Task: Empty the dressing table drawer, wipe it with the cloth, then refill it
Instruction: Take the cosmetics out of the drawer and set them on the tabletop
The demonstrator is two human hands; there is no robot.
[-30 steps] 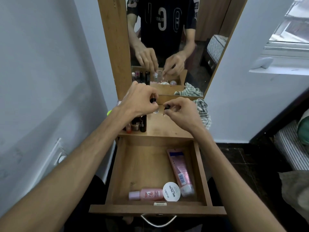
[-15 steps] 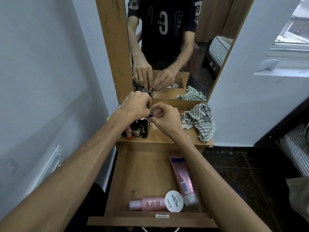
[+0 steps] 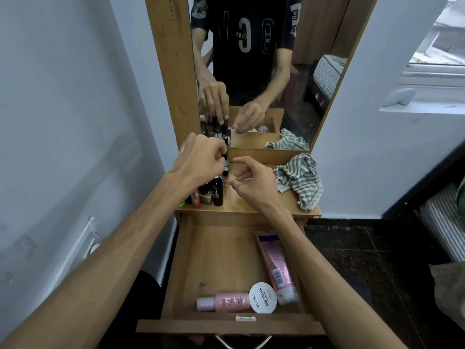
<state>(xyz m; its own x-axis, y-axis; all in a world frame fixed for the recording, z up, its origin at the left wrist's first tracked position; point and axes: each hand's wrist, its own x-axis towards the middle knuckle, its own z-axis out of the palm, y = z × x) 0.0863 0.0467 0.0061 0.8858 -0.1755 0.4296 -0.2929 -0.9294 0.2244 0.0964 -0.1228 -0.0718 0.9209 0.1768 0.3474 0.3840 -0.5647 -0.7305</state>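
The wooden drawer (image 3: 181, 273) is pulled out below the dressing table top (image 3: 241, 202). Inside it lie a pink tube (image 3: 273, 263), a pink bottle (image 3: 226, 301) and a round white nail-polish-remover tub (image 3: 263, 297). My left hand (image 3: 201, 157) pinches a small dark bottle (image 3: 49, 167) above a cluster of little cosmetic bottles (image 3: 211, 192) at the top's left side. My right hand (image 3: 251, 182) hovers just right of them, fingers loosely curled and empty. A striped green-white cloth (image 3: 302, 180) is bunched at the top's right.
A mirror (image 3: 264, 71) in a wooden frame stands behind the table top and reflects my arms. A pale wall runs along the left, another wall and a window sill (image 3: 422, 107) are on the right. Dark floor and striped bedding (image 3: 442, 222) lie lower right.
Both hands shifted left from the table's middle to the bottle cluster. My right hand has let go and opened slightly, while the left still pinches a small bottle.
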